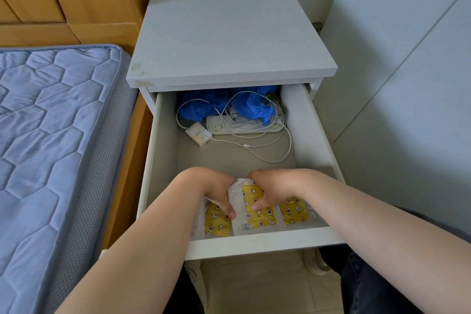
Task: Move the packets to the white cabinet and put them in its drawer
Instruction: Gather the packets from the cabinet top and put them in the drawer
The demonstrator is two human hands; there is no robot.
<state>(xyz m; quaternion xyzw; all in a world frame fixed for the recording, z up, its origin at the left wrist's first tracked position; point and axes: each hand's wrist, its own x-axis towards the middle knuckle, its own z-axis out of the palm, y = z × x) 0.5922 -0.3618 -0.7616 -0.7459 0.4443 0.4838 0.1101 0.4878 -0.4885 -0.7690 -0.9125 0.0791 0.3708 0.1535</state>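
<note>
1. Both hands are down in the open drawer [316,140] of the white cabinet [229,33]: left hand [214,190] and right hand [271,190] pinch the middle packet [257,211] between curled fingers.
2. The packets lie side by side at the drawer's front, long axes running front to back (yellow panels up).
3. Behind them: a white cable [265,153], a small box [198,134], blue crumpled stuff [252,104].
4. A bed [51,122] sits left.

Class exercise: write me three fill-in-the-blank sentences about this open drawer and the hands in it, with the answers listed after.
1. Both hands, left and right, rest on the yellow packets at the ____ of the drawer.
2. The crumpled bags at the drawer's back are ____ in colour.
3. The cable lying in the drawer is ____.

Answers: front; blue; white
</note>
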